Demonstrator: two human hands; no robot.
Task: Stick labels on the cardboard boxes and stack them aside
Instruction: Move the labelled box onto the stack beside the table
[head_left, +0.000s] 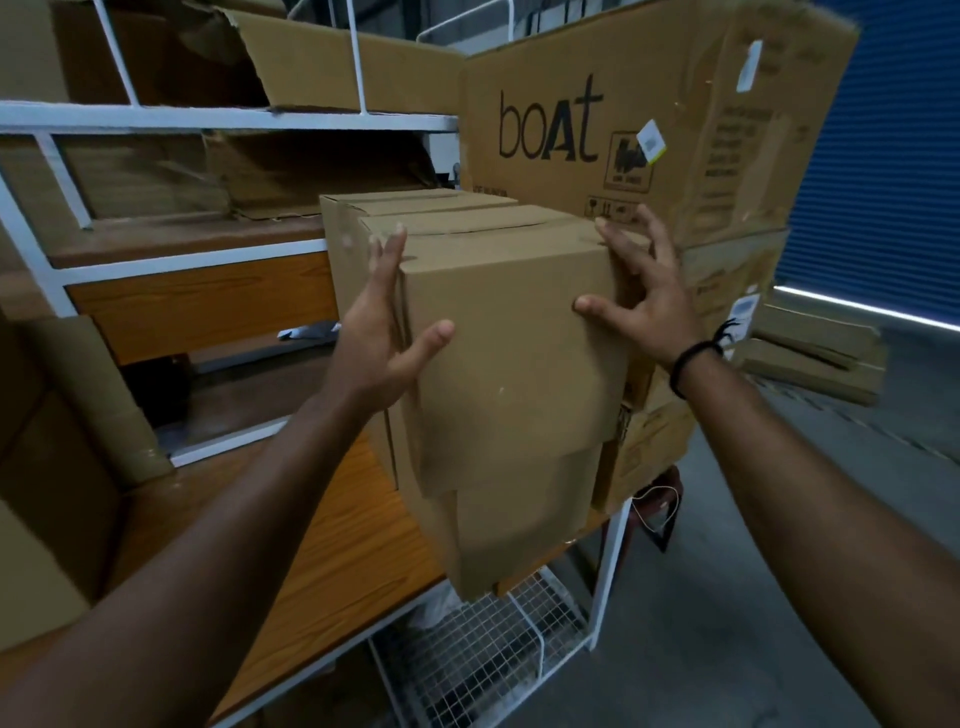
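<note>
**Both hands clasp a cardboard box on a stack**

At far left we see a white shelf frame (156, 117) holding flattened cardboard. Our left hand (384, 332) lies flat against the left side of a plain cardboard box (509, 353), fingers straight, thumb on its front. The box tops a stack (519, 525) at the right end of the wood-grain surface (332, 545). Our right hand (644, 306), a black band (693, 358) at its wrist, spreads over the box's right side. Behind stands a large carton (649, 93) printed "boAt".
</note>
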